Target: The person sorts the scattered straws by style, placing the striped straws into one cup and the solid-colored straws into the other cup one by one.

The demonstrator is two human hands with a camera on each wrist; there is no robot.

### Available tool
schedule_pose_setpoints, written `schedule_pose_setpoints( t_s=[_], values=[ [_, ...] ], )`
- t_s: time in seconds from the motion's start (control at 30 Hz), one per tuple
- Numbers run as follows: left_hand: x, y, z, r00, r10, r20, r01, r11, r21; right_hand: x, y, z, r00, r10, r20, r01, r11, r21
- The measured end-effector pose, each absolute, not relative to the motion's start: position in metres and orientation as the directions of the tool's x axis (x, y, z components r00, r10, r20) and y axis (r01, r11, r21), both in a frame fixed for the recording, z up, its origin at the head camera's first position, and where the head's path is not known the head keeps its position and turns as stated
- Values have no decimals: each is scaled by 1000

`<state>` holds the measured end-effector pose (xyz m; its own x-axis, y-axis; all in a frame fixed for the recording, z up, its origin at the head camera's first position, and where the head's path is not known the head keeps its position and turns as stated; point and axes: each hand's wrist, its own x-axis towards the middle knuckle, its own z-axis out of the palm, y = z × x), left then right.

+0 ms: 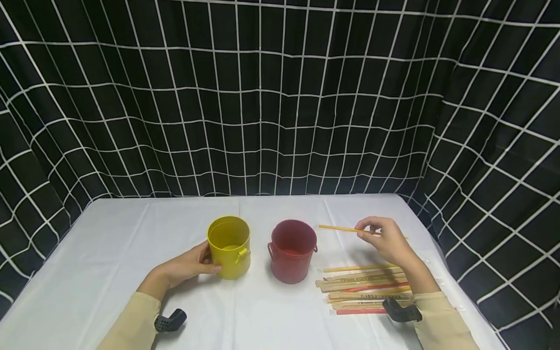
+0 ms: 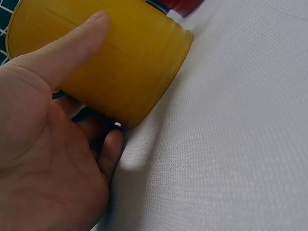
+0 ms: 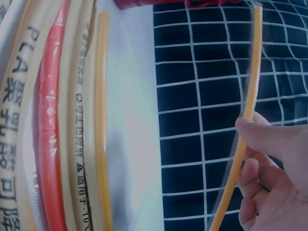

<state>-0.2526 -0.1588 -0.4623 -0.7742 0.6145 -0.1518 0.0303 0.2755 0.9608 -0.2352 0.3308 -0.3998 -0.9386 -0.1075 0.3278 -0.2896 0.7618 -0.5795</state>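
Our left hand (image 1: 185, 267) grips the yellow bucket (image 1: 229, 250); at its three o'clock, the red bucket (image 1: 292, 255) stands between it and the yellow straw (image 1: 339, 228) our right hand (image 1: 387, 239) pinches. At that straw's six o'clock, we see wrapped straws (image 1: 365, 280).

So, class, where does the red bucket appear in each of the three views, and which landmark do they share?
Head: the red bucket is below the picture's centre, right of the yellow bucket.
Left wrist: only a sliver of it, at the top edge, right of centre.
Right wrist: only a strip of it, along the top edge, around the middle.
Shared landmark: the white tablecloth.
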Motion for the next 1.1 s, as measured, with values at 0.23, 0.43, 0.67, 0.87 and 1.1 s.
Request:
schedule_pose_setpoints(
  t_s=[0.23,0.43,0.67,0.87,1.1],
  values=[
    [-252,-157,-463,-780,606,-158,17,272,962,-234,333,-397,-891,-91,444,-378,689,-618],
    [-254,-155,-461,-781,607,-145,33,273,962,-231,331,-390,-859,-32,510,-413,632,-656],
    [-252,-158,-461,-788,593,-168,15,292,956,-225,319,-383,-814,4,580,-476,566,-672],
    [-249,-158,-465,-787,591,-175,-3,280,960,-219,310,-379,-768,-19,640,-562,499,-659],
    [-251,-156,-464,-800,575,-170,11,298,954,-212,305,-368,-739,-40,672,-617,439,-653]
  ],
)
